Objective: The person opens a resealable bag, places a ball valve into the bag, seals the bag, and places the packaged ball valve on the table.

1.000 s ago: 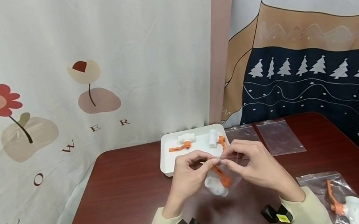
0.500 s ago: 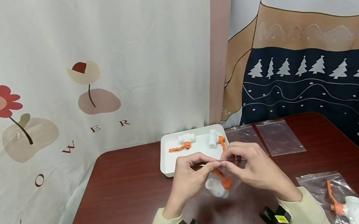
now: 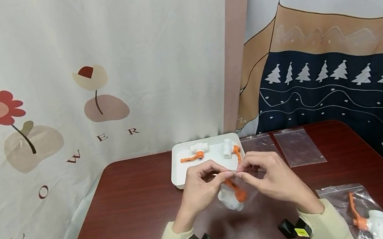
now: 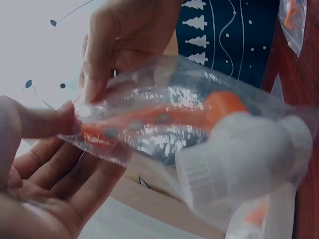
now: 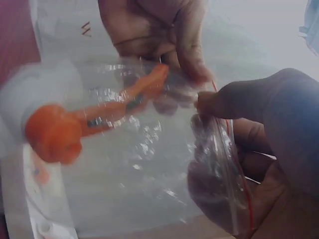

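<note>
On my head view, the left hand (image 3: 201, 189) and right hand (image 3: 275, 177) pinch a clear bag (image 3: 251, 192) above the tabletop (image 3: 127, 214). Left wrist: white-and-orange valve (image 4: 249, 152) inside. Right wrist: I see fingers (image 5: 241, 99) gripping the bag's red-lined edge (image 5: 245, 189).

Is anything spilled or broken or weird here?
Nothing stands out. Two valves lie in the white tray, a bagged valve lies at the right, and the left hand and right hand pinch a clear bag with another valve inside. I see no spill or break, but tiny cracks wouldn't show.
</note>
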{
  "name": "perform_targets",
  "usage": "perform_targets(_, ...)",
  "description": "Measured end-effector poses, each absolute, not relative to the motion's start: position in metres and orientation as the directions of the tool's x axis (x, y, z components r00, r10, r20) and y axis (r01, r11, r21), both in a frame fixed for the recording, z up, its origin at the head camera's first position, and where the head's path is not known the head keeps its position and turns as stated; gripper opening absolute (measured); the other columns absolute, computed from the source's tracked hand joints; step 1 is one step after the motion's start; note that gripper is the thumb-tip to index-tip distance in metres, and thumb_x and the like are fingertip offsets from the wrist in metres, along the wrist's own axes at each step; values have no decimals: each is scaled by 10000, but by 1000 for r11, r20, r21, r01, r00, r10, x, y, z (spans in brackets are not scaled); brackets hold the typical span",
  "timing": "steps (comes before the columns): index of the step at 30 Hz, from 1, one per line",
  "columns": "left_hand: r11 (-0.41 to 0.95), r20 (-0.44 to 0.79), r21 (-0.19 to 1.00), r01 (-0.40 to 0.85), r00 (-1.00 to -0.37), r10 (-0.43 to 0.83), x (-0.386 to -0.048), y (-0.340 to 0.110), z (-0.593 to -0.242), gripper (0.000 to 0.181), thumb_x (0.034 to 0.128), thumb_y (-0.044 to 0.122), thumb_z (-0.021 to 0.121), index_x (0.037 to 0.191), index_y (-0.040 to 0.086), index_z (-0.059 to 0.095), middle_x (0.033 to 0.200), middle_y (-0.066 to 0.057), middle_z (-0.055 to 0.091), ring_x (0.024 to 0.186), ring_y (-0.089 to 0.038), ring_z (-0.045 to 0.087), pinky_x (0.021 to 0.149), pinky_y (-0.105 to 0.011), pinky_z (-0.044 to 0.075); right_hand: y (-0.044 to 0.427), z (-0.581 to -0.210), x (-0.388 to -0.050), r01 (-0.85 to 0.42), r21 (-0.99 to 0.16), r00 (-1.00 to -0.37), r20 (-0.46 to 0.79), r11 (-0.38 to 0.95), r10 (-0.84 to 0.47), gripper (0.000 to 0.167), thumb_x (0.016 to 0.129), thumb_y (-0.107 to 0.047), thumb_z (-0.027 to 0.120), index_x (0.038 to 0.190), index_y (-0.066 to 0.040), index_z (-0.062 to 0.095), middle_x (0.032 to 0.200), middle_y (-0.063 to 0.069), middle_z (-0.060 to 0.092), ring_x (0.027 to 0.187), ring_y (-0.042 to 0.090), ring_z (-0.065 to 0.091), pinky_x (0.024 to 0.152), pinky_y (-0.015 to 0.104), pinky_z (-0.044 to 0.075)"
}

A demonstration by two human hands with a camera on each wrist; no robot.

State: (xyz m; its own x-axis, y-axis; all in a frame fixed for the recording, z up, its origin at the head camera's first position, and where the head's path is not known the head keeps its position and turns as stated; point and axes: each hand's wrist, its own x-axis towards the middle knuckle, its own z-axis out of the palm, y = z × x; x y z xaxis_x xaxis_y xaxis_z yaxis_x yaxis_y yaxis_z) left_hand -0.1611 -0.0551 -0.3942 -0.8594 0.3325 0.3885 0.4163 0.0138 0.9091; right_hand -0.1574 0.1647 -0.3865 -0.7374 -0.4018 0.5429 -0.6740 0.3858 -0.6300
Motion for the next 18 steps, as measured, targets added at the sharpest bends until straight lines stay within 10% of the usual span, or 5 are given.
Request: perform_targets(18, -32, 461, 879, 476, -829, 318, -166, -51, -403, 97, 899, 86, 781, 934, -4, 789, 852, -193, 777, 725, -195, 759, 667, -313, 623, 160, -389, -158, -700, -635, -713, 602, 326, -359, 161, 890, -118, 802, 881, -259, 724, 779, -120, 621, 680, 41, 556, 569, 243, 531)
